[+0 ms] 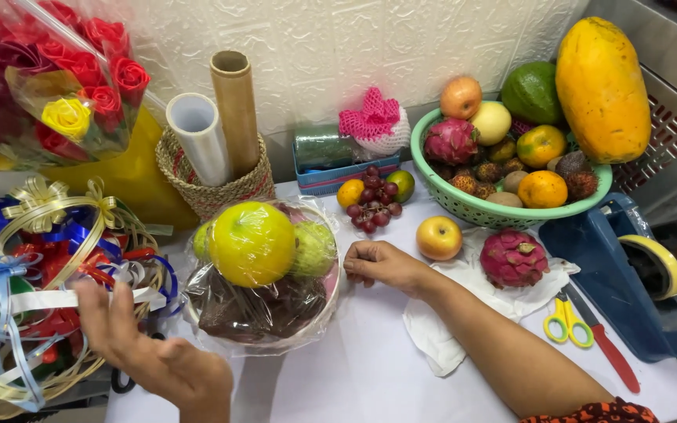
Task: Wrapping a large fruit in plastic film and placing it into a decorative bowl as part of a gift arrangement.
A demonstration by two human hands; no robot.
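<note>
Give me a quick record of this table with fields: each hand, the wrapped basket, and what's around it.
left hand: open, fingers spread on the pile of ribbon bows
right hand: loosely curled, resting by the wrapped basket
wrapped basket: fruit under clear film, between both hands
behind: green bowl heaped with fruit, grapes
right side: dragon fruit, yellow scissors, tape dispenser

Yellow fruit under clear wrap, green bowl, yellow-handled scissors, red roses, pink dragon fruit.
</note>
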